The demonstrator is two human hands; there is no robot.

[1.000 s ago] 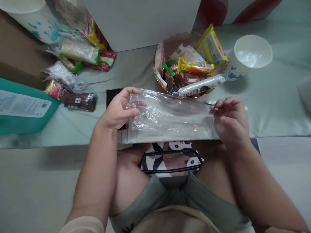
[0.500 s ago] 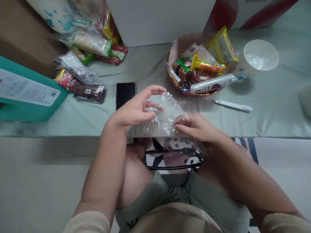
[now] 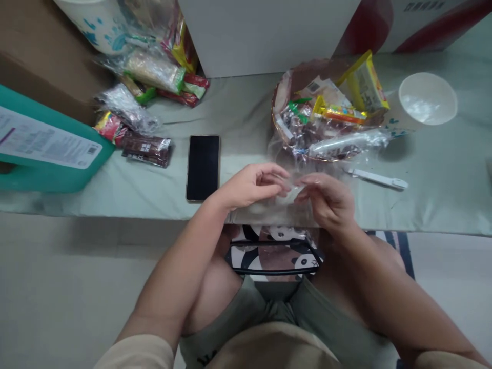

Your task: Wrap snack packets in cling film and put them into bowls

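Ctr frame: L hand, R hand at clear bag, fingers curled; grip can't tell (blur). Cup cropped, upper L.

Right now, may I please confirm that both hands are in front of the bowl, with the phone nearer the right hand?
Not quite: the head view shows the phone nearer the left hand, not the right hand; both are indeed in front of the bowl.

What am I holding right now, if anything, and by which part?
Apparently a clear plastic bag, between your left hand and right hand; it's too blurred to tell which part either grips.
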